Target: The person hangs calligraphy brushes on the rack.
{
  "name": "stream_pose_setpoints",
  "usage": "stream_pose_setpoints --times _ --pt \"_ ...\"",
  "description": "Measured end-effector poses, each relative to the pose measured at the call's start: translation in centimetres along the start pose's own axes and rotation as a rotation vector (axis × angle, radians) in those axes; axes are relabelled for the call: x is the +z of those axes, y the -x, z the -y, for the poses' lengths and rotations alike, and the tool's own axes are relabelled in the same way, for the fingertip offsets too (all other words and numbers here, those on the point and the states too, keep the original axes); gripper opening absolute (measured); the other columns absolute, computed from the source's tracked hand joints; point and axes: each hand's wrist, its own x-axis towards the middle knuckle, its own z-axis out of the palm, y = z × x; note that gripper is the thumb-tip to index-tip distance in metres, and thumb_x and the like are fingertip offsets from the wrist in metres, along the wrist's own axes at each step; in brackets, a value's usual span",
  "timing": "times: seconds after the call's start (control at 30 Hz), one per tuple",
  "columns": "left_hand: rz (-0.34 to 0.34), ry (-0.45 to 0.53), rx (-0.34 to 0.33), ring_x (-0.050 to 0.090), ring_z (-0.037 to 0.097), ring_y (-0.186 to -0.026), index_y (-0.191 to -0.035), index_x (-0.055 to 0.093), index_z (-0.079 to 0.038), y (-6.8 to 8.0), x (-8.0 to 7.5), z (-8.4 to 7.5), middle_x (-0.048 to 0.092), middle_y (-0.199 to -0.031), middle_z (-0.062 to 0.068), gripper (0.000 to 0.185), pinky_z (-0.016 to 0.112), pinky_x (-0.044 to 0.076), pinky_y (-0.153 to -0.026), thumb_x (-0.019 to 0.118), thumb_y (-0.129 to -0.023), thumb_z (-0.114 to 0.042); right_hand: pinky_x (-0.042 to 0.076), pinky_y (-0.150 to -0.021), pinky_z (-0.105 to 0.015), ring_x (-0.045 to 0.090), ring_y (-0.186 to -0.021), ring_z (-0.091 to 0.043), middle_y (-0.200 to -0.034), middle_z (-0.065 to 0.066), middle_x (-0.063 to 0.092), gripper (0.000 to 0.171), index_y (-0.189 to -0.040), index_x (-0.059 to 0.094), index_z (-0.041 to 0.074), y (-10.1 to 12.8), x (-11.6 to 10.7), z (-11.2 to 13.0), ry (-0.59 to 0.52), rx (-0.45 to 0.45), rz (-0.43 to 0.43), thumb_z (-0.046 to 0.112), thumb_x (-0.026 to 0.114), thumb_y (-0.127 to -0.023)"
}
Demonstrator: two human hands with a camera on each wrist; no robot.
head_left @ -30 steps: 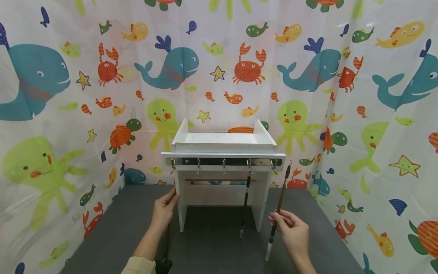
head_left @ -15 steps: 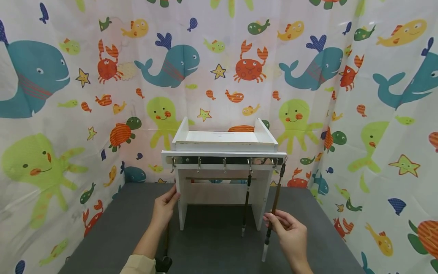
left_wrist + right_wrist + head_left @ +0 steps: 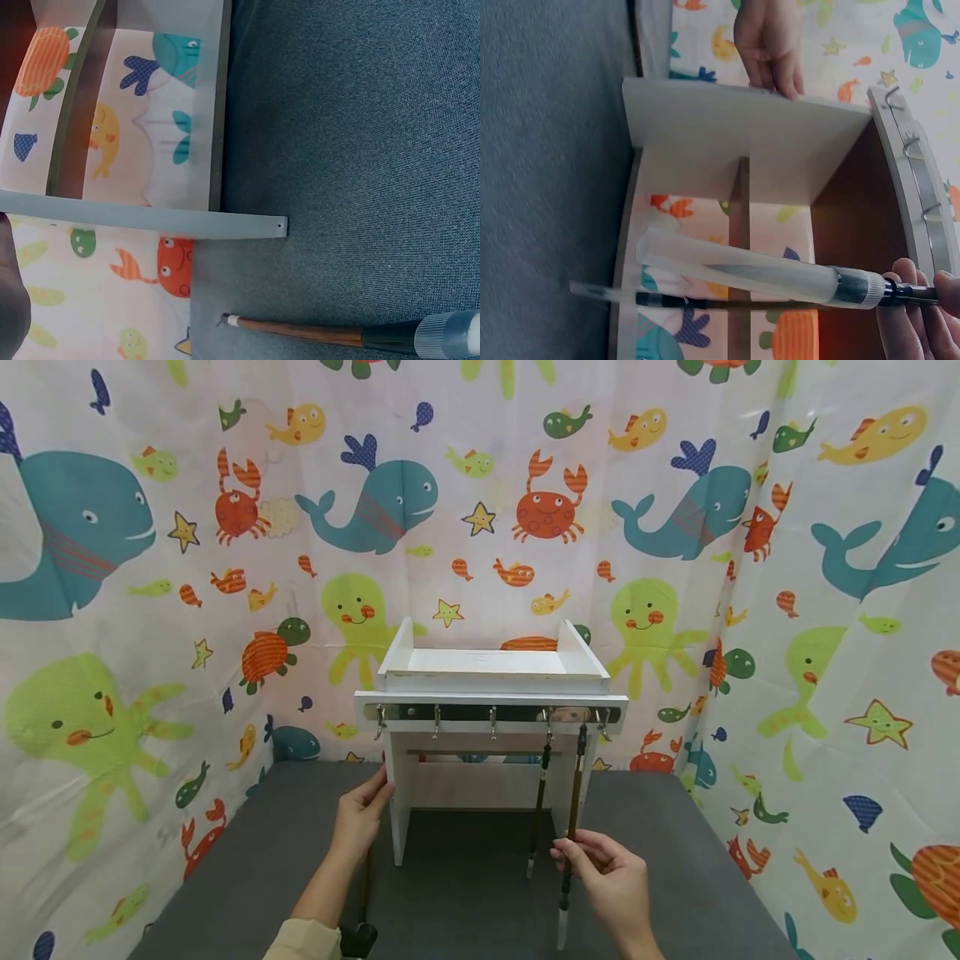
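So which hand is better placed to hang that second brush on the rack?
Probably the right hand: it already pinches the brush, whose top sits near the hooks. The left hand rests on the rack, far side.

You have two bare hands, the left hand [image 3: 358,820] and the right hand [image 3: 611,885]. No gloves, no rings and no watch show on them. Your left arm has a soft, light tan sleeve [image 3: 303,941], bunched near the elbow. Your right arm shows no sleeve as far as the picture goes.
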Motion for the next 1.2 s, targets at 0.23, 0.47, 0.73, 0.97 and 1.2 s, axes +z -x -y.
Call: stream_pose_setpoints --times 0.23,0.47,0.73,0.97,1.2 --pt "-0.005 -0.016 -0.006 0.053 0.021 -0.134 -0.142 0.058 -0.015 0.1 0.0 -0.1 0.058 -0.143 0.003 0.045 0.045 0.044 -0.111 0.065 -0.099 -0.024 0.063 -0.067 -0.034 0.077 -0.077 -0.021 -0.092 -0.015 0.078 0.013 -0.102 0.074 0.0 0.4 0.7 -0.3 -0.013 0.003 0.028 0.006 0.074 -0.091" --pt "-0.003 -0.02 -0.029 0.052 0.021 -0.135 -0.143 0.057 -0.017 0.3 -0.1 -0.3 0.057 -0.143 0.002 0.044 0.046 0.043 -0.112 0.064 -0.1 -0.023 0.063 -0.066 -0.034 0.077 -0.077 -0.022 -0.091 -0.015 0.078 0.012 -0.101 0.074 0.0 0.4 1.3 -0.3 -0.013 -0.011 0.058 0.007 0.075 -0.09" --pt "0.003 -0.015 -0.024 0.053 0.022 -0.135 -0.143 0.058 -0.017 0.1 0.0 -0.2 0.057 -0.144 0.002 0.044 0.047 0.043 -0.112 0.065 -0.099 -0.024 0.063 -0.066 -0.032 0.077 -0.076 -0.022 -0.09 -0.012 0.079 0.014 -0.101 0.074 0.0 0.7 2.1 -0.1 -0.022 0.021 0.101 0.007 0.075 -0.089" --pt "-0.007 -0.046 0.0 0.054 0.025 -0.134 -0.142 0.058 -0.015 0.0 -0.1 -0.2 0.058 -0.143 0.004 0.045 0.05 0.045 -0.109 0.065 -0.099 -0.029 0.063 -0.067 -0.029 0.077 -0.077 -0.028 -0.09 -0.013 0.078 0.016 -0.101 0.074 0.0 1.3 3.0 -0.1 -0.021 0.035 0.135 0.009 0.077 -0.088" --pt "0.009 -0.049 -0.043 0.05 0.026 -0.137 -0.144 0.055 -0.014 -0.1 -0.1 -0.3 0.055 -0.145 0.004 0.044 0.05 0.042 -0.111 0.061 -0.102 -0.023 0.063 -0.067 -0.029 0.077 -0.076 -0.025 -0.089 -0.014 0.078 0.016 -0.101 0.074 0.0 1.6 3.6 0.2 -0.04 0.044 0.175 0.007 0.078 -0.087"
